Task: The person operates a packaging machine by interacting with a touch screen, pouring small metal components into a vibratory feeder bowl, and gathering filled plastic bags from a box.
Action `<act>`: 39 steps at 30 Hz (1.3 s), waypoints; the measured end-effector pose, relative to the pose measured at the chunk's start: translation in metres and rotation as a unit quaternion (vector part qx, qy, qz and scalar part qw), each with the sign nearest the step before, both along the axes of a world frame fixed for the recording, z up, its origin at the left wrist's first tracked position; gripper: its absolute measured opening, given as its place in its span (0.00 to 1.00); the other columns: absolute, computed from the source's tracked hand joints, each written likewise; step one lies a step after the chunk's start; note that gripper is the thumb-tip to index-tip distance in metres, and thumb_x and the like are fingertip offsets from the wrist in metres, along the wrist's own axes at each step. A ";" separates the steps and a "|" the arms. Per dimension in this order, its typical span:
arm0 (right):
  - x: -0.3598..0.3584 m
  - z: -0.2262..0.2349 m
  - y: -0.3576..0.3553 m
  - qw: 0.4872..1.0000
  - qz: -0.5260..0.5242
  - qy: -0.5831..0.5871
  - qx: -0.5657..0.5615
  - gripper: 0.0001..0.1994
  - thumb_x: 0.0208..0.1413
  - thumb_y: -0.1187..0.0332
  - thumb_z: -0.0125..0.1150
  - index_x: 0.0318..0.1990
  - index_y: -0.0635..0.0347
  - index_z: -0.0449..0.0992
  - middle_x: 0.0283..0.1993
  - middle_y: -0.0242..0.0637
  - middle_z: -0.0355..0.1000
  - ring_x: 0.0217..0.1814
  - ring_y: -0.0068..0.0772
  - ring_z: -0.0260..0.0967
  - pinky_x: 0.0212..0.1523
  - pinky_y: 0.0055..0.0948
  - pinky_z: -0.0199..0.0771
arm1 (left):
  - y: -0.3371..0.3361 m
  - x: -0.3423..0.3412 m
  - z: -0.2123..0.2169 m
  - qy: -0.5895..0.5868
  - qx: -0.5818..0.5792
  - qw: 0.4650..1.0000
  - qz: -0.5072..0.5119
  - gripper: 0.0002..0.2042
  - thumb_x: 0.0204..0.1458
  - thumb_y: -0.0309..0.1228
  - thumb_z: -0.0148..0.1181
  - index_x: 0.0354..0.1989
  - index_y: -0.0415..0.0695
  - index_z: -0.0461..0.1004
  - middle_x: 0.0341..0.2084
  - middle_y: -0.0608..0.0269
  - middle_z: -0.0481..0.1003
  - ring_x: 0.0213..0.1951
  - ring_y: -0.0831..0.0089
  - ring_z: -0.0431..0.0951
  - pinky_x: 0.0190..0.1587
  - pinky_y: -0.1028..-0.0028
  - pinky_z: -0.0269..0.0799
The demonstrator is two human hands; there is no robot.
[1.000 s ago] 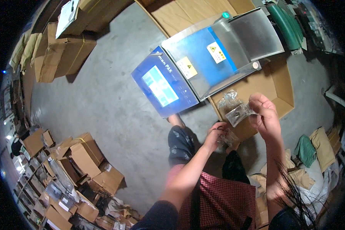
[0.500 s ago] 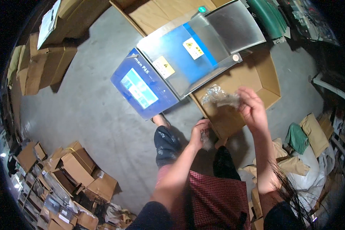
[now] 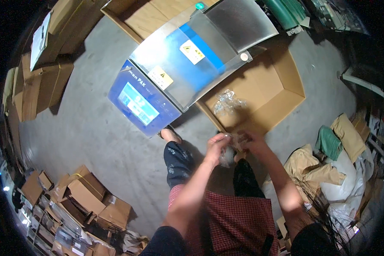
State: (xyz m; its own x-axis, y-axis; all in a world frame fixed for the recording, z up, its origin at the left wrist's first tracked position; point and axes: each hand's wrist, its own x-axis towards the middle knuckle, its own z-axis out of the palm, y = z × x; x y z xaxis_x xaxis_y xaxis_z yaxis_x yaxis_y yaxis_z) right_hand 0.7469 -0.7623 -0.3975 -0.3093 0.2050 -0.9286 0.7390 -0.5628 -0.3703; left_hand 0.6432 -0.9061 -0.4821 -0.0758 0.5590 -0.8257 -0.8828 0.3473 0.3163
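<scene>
My left hand [image 3: 216, 144] is closed on a clear crinkled plastic packet [image 3: 227, 157], which hangs below its fingers. My right hand [image 3: 252, 144] has come up against it, fingers curled in at the same clear plastic; shadow and blur hide what exactly they grip. Both hands are over the near edge of an open cardboard box [image 3: 281, 102]. Inside that box, toward its left side, lie shiny clear plastic packets [image 3: 228, 102]. A packaging machine [image 3: 166, 64] with a steel top and a blue front stands over the box's left part.
The machine's lit screen [image 3: 138, 103] faces me. Behind it is another large carton [image 3: 158, 19]. Piled cartons [image 3: 89, 192] lie at lower left, more boxes [image 3: 42, 85] at upper left. Paper and white sacks [image 3: 339, 179] sit at right. Grey floor [image 3: 89, 128] lies between.
My right hand has moved from above the box down and left to my left hand. Clear plastic that was near its fingers now lies in the box. The view has shifted slightly.
</scene>
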 end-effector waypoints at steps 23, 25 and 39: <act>-0.027 -0.050 0.017 0.941 -0.034 0.297 0.159 0.12 0.47 0.71 0.62 0.40 0.63 0.73 0.40 0.34 0.72 0.42 0.25 0.68 0.44 0.26 0.69 | 0.018 -0.054 0.018 0.048 0.007 0.996 0.080 0.08 0.48 0.27 0.62 0.36 0.46 0.72 0.26 0.73 0.74 0.18 0.86 0.65 0.18 0.85 0.57; -0.041 -0.041 0.019 0.953 -0.045 0.281 0.106 0.12 0.49 0.71 0.62 0.41 0.63 0.73 0.38 0.33 0.73 0.40 0.23 0.69 0.42 0.24 0.70 | 0.019 -0.054 0.019 0.044 0.007 0.995 0.089 0.07 0.48 0.26 0.62 0.34 0.47 0.71 0.23 0.76 0.72 0.18 0.87 0.64 0.18 0.85 0.56; -0.056 -0.049 0.016 0.961 -0.096 0.190 0.180 0.11 0.49 0.67 0.59 0.38 0.63 0.75 0.36 0.31 0.74 0.39 0.23 0.70 0.42 0.23 0.69 | 0.025 -0.057 0.017 -0.009 -0.046 0.991 0.127 0.10 0.50 0.28 0.60 0.41 0.43 0.73 0.26 0.69 0.74 0.20 0.83 0.65 0.21 0.84 0.58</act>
State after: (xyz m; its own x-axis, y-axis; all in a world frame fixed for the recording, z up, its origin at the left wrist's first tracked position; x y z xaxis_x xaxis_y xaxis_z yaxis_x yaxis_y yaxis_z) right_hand 0.6906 -0.7466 -0.4466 -0.5359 0.5779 -0.6155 0.4084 -0.4606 -0.7881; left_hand 0.5865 -0.8815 -0.4647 -0.1893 0.4462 -0.8747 -0.9506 0.1400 0.2772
